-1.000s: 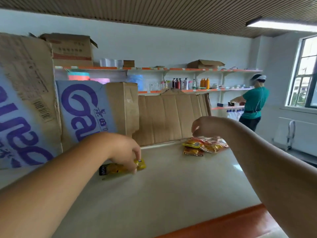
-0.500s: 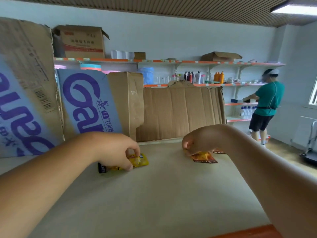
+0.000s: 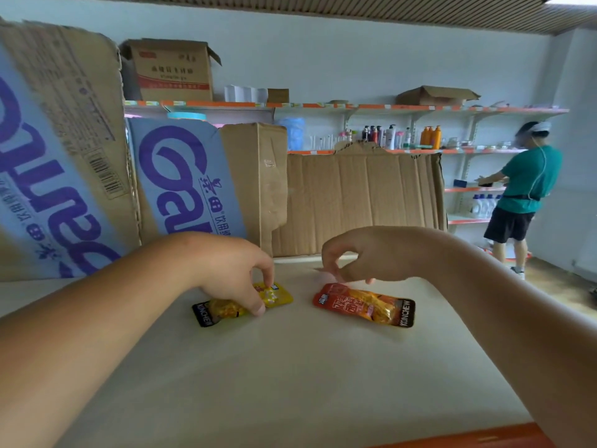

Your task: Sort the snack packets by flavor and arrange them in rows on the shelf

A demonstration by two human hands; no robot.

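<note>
Orange front lip at the near edge, then the pale, matte shelf (image 3: 290, 383) surface. Both forearms reach in over it from the lower corners.

Left hand (image 3: 232, 273): palm down, fingers curled. Thumb and forefinger pinch the yellow packet (image 3: 223, 311) across its middle. The packet lies flat on the shelf, its black end toward the left and its yellow end showing past the fingertips.

Right hand (image 3: 365, 257): fingers bent downward, thumb and forefinger drawn close together, poised just above the far left end of the red-orange packet (image 3: 365, 307). The fingertips are blurred, so I cannot tell whether they touch or grip anything. That packet lies flat, angled, with its black end toward the right. The two packets are near each other but apart.

Behind the hands, upright against the back: two cardboard sheets with purple lettering (image 3: 184, 176) on the left and a plain cardboard sheet (image 3: 355, 202) in the centre.

Far wall: orange-edged wall shelves (image 3: 355, 106) carrying a brown cardboard box (image 3: 171, 71) on top, with bottles (image 3: 429, 137) one level down. A person in a teal shirt (image 3: 526, 185) stands at these shelves on the right, back to the camera.
</note>
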